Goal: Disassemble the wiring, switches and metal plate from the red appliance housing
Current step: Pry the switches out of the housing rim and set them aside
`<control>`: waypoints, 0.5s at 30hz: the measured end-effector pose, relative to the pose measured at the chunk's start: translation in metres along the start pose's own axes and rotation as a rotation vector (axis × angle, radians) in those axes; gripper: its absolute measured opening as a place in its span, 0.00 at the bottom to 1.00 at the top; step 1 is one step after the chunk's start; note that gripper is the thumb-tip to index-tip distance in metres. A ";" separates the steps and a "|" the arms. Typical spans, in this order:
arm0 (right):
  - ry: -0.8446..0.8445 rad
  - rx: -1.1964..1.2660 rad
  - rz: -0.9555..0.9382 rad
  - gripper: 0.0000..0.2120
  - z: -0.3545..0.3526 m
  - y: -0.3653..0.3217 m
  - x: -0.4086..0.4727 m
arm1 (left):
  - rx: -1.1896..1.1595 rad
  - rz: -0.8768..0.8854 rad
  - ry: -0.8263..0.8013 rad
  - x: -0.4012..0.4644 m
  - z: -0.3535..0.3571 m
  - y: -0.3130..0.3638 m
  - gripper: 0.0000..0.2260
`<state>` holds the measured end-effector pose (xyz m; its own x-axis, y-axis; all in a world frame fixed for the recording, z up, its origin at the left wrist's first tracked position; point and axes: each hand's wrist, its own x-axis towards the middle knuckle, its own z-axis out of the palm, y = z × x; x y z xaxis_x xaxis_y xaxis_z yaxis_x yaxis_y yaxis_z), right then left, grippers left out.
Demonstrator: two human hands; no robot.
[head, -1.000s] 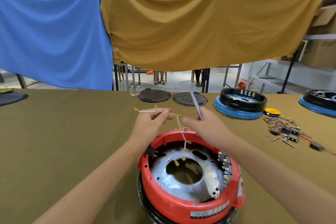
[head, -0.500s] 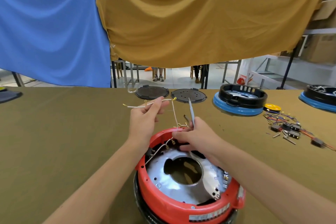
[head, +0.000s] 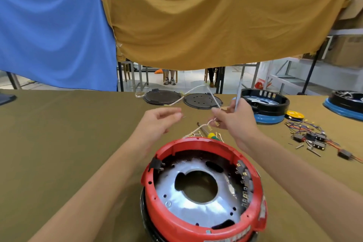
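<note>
two bare forearms, left hand (head: 157, 122), right hand (head: 235, 122); sleeves not visible.

A blue cloth (head: 55, 31) and an ochre cloth (head: 216, 21) hang behind two black discs (head: 163, 96).

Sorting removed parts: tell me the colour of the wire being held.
White wire, seen in the head view.

The red housing (head: 203, 192) is cut off at the bottom edge. The left hand (head: 157, 124) is blurred, so any contact with the white wiring (head: 193, 92) cannot be told. A screwdriver (head: 208, 133) is partly hidden behind the housing rim.
</note>
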<state>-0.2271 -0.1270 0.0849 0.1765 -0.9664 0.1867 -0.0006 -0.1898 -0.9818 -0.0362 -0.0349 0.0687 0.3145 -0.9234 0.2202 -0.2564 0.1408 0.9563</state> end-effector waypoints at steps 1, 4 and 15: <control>0.031 0.042 0.026 0.16 -0.005 0.003 0.011 | 0.144 0.010 -0.028 0.001 -0.001 -0.004 0.11; 0.131 0.176 0.164 0.21 -0.015 0.023 0.037 | 0.350 -0.041 -0.197 0.003 -0.005 -0.016 0.16; 0.214 -0.819 0.129 0.22 -0.038 0.079 0.044 | 0.301 -0.177 -0.343 -0.002 -0.026 -0.033 0.08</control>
<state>-0.2564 -0.1908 0.0171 -0.0634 -0.9853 0.1589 -0.7332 -0.0620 -0.6771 -0.0052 -0.0282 0.0416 0.0709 -0.9953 -0.0656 -0.4952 -0.0922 0.8639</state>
